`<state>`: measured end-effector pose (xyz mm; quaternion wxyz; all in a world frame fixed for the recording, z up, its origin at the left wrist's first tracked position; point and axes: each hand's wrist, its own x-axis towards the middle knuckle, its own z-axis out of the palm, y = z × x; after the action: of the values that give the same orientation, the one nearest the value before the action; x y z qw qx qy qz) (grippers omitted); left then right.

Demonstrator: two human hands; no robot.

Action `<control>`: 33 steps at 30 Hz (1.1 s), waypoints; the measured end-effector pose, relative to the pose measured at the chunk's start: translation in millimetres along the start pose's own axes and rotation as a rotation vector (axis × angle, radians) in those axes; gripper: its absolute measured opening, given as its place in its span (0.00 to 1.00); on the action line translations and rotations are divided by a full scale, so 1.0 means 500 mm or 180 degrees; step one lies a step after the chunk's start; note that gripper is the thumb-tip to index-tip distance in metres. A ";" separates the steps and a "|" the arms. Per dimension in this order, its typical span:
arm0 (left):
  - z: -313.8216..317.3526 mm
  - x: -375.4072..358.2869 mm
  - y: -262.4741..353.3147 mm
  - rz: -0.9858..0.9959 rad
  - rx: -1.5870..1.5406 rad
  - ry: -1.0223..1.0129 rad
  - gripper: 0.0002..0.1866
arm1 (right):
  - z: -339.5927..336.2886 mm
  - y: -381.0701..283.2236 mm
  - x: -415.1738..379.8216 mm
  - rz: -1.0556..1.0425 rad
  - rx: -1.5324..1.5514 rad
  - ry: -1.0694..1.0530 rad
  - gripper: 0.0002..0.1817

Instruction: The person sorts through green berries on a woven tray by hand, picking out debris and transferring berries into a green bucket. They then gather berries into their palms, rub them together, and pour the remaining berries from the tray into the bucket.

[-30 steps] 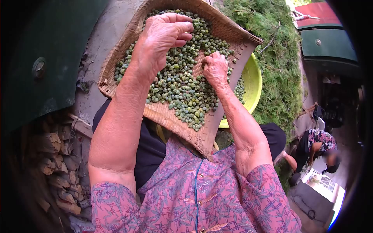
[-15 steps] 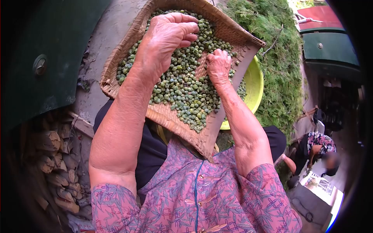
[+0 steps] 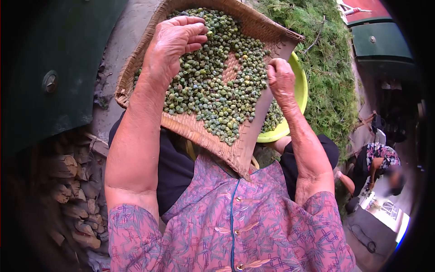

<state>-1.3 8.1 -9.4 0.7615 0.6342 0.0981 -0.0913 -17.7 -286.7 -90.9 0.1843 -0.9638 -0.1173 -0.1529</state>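
A woven basket tray [image 3: 186,124] rests tilted across my lap, covered with many small round green fruits [image 3: 213,102]. Over its upper left part is my left hand [image 3: 174,41], its fingers bent above the fruits; whether something sits between them is hidden. My right hand [image 3: 281,77] is closed at the tray's right edge strip, above the yellow-green basin [image 3: 299,90]; what it holds, if anything, cannot be made out. More green fruits [image 3: 273,115] lie in the basin, which stands partly under the tray's right side.
Green leafy branches [image 3: 326,81] lie right of the basin. Split firewood [image 3: 63,167] is stacked at the lower left, below a dark green panel [image 3: 50,59]. Another person [image 3: 380,156] bends down at the lower right, beside a pale board.
My right hand has moved right, from the fruits in the tray to its edge by the basin. My left hand has shifted left. The bare woven patch shows more fully.
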 end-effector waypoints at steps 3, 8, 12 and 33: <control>-0.001 -0.011 -0.010 -0.0060 0.0077 0.0114 0.12 | -0.098 0.080 -0.039 0.0223 -0.0219 0.0129 0.02; -0.006 -0.035 -0.049 -0.0303 0.0166 0.0223 0.13 | -0.242 0.290 -0.101 0.0842 -0.1201 0.0298 0.08; 0.009 -0.064 -0.104 -0.0811 0.0315 0.0422 0.14 | -0.299 0.428 -0.134 0.2208 -0.2241 0.0327 0.22; 0.171 -0.157 -0.282 0.0426 0.2758 0.0565 0.09 | -0.256 0.157 -0.049 0.0618 0.1188 0.0540 0.12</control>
<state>-111.5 -99.8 -107.2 0.4183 0.9050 0.0746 -0.0197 -50.1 -412.0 -11.2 0.3826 -0.9034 -0.0343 -0.1905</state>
